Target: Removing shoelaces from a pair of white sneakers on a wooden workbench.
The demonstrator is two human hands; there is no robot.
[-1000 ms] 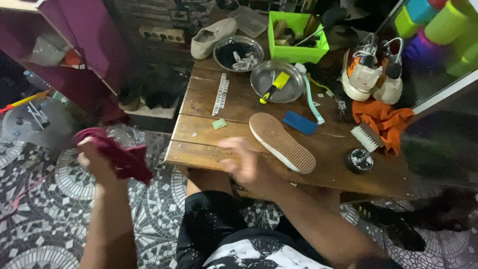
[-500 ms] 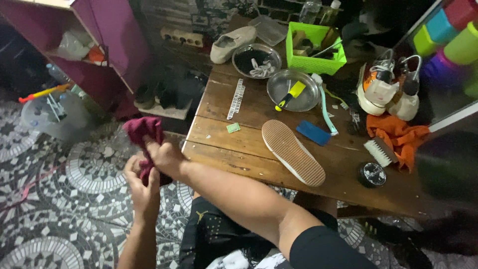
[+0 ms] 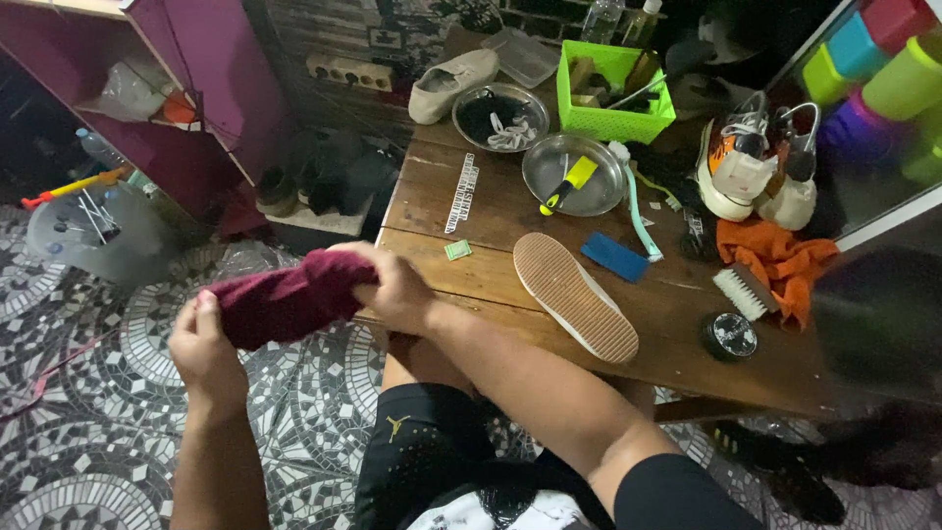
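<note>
I hold a dark red cloth [image 3: 285, 299] stretched between both hands, off the left side of the wooden table [image 3: 677, 324] and above the patterned floor. My left hand [image 3: 203, 348] grips its lower left end. My right hand [image 3: 397, 285] grips the upper right end, the arm reaching across my lap. A shoe turned sole-up [image 3: 574, 294] lies on the table to the right of my right hand.
On the table: a blue pad [image 3: 613, 257], a metal bowl with a yellow-handled tool [image 3: 574, 175], a bowl with laces [image 3: 505, 118], a green basket [image 3: 613, 93], sneakers [image 3: 751, 172], an orange cloth [image 3: 775, 260], a brush [image 3: 743, 292], a round tin [image 3: 729, 336]. Purple shelving [image 3: 186, 88] stands left.
My right hand left the table edge, joined the left hand at the cloth, and now both hands pull the bunched cloth out lengthwise.
</note>
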